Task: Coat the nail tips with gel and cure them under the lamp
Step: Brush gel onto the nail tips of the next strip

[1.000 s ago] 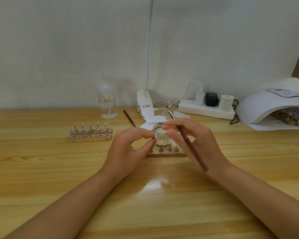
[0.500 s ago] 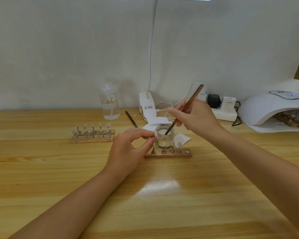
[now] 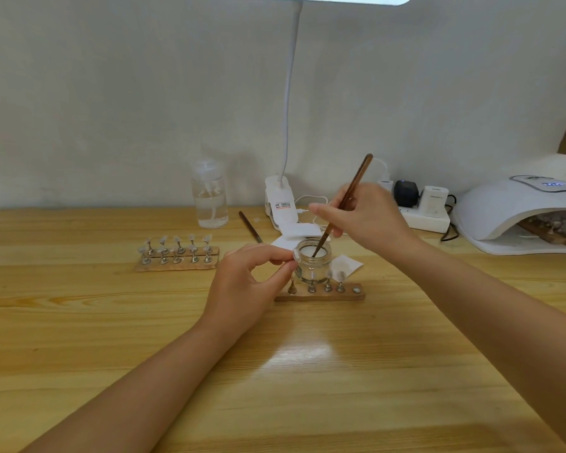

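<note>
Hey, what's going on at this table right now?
A person is doing gel nail tips. The right hand holds a brush with its tip dipped in a small glass jar. The left hand pinches a single nail tip beside the jar. A stand sits in front of the jar, and another lies under the curing lamp.

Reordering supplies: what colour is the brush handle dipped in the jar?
Dark reddish-brown brush handle, clearest in the head view.

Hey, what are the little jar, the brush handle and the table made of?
Jar: clear glass by the look, see-through and shiny. Brush handle: probably wood, brown with a slight sheen. Table: light wood, visible grain, glossy finish reflecting the lamp.
</note>
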{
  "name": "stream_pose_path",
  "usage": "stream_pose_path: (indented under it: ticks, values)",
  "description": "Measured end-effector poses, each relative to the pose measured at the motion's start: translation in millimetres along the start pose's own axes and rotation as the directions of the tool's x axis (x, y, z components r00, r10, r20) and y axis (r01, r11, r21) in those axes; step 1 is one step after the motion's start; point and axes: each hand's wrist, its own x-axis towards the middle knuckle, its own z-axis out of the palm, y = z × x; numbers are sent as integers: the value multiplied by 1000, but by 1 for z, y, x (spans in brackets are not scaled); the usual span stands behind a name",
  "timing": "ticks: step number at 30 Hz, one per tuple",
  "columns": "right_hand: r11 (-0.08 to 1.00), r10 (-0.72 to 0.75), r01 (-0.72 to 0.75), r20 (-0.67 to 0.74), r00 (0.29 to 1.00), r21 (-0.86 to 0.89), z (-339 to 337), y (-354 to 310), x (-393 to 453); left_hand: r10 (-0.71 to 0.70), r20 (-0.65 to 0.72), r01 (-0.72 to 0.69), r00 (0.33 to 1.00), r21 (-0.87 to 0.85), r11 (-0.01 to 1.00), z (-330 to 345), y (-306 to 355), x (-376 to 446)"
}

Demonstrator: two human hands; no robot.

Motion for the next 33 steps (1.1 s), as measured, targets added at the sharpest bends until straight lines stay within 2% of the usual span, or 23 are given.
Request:
stream_pose_path:
  ticks: [5, 11, 20, 24, 26, 30, 33]
  values:
    - [986, 89, -86, -11, 996, 144, -12, 7, 1, -35, 1, 35, 999, -2, 999, 0, 1, 0]
    - [964, 175, -161, -50, 983, 210, -19, 16, -4, -66, 22, 66, 998, -3, 998, 0, 1, 0]
    - [933, 212, -167, -111, 971, 317, -27, 21, -7, -98, 10, 98, 995, -14, 995, 0, -1, 0]
    - [869, 193, -88, -169, 966, 487, -24, 17, -16, -126, 15, 126, 992, -14, 992, 0, -1, 0]
    - [856, 152, -24, -207, 966, 516, -14, 14, -26, -135, 19, 136, 991, -12, 991, 0, -1, 1]
    - [906, -7, 140, -316, 949, 400, 14, 8, -55, -131, 28, 131, 991, -2, 991, 0, -1, 1]
    - [904, -167, 278, -332, 928, 324, 24, 4, -67, -129, 35, 128, 991, 12, 992, 0, -2, 2]
